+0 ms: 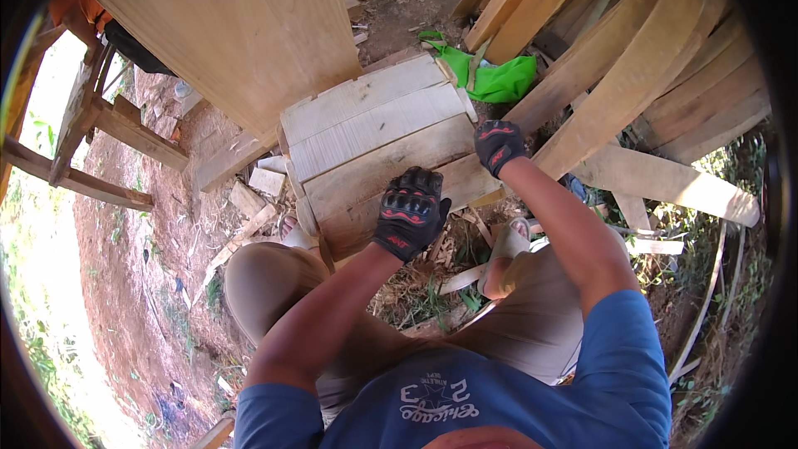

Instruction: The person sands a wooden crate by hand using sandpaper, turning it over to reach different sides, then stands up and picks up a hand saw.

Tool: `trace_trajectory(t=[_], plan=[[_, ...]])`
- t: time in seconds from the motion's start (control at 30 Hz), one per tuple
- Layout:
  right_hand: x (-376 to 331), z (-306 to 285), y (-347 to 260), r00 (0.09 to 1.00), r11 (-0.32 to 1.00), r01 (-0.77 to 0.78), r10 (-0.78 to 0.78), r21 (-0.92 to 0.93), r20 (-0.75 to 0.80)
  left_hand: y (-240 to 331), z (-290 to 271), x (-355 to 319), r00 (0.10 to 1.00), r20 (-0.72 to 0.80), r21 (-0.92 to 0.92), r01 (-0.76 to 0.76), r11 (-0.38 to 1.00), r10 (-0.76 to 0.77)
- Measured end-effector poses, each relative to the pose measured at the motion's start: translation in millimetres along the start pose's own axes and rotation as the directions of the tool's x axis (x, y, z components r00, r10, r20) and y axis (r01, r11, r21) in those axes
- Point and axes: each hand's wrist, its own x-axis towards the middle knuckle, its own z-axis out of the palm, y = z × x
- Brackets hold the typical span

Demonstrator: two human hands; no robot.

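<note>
Left grip: gloved left hand (409,211) is lying knuckles-up over the near edge of the planked wooden box (382,150), fingers bending loosely; I cannot tell whether they are gripping the wood.
Right grip: gloved right hand (499,148) is curling at the box's right end, fingers bunching; whatever they may be pinching is staying hidden from me.
Box position: sitting between the person's feet, slanting; two pale planks are forming its far half, two browner ones its near half.
Far-left corner: wide smooth board (241,29) is standing out just beyond it.
Far-right corner: bright green cloth (495,79) is lying crumpled past it.
Right side: long boards (623,75) are leaning and overlapping, well beyond the box's right end.
Left side: wooden frame (133,135) is standing apart from the box's left end; wood offcuts (267,181) are lying nearer, beside that end.
Feet: left foot (298,234) is resting near the near-left corner, right foot (505,254) near the near-right one.
</note>
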Motion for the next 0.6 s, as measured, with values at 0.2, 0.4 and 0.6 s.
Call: trace_trajectory(t=[0.2,0.4,0.6], plan=[[-7.8,-7.5,-6.2,0.994,0.989,0.091,-0.096,-0.113,-0.043,-0.1,5.3,10.3,1.0,0.021,-0.045,-0.009,0.999,0.01],[-19.9,-2.2,-17.8,0.991,1.0,0.016,-0.017,-0.005,-0.136,0.6,1.0,8.6,1.0,-0.007,-0.037,-0.022,0.999,0.022],[-15.3,-34.7,18.1,0.78,0.977,0.202,-0.202,-0.068,-0.592,-3.5,5.4,6.7,1.0,0.005,-0.06,-0.009,0.998,0.009]])
